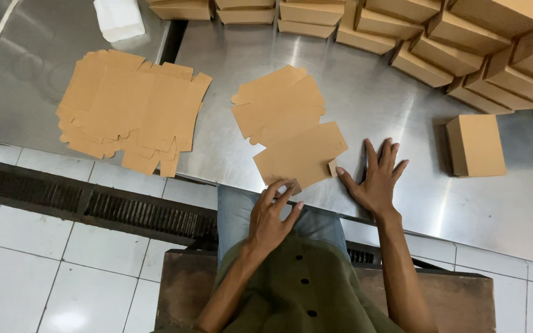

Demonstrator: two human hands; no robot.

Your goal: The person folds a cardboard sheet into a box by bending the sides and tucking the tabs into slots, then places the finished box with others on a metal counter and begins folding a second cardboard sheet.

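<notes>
My left hand (pixel 271 217) pinches the lowest flat carton blank (pixel 300 155) at frame centre; my right hand (pixel 377 177) rests released on the bench (pixel 365 92). Folding it seems next.

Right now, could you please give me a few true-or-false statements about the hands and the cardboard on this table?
1. The left hand pinches the near edge of a flat blank. True.
2. The right hand holds a folded box. False: it lies flat and open on the table.
3. One folded box stands alone right of the right hand. True.
4. The pile of blanks lies right of the hands. False: it lies to the left.
5. Folded boxes line the far edge. True.
</notes>
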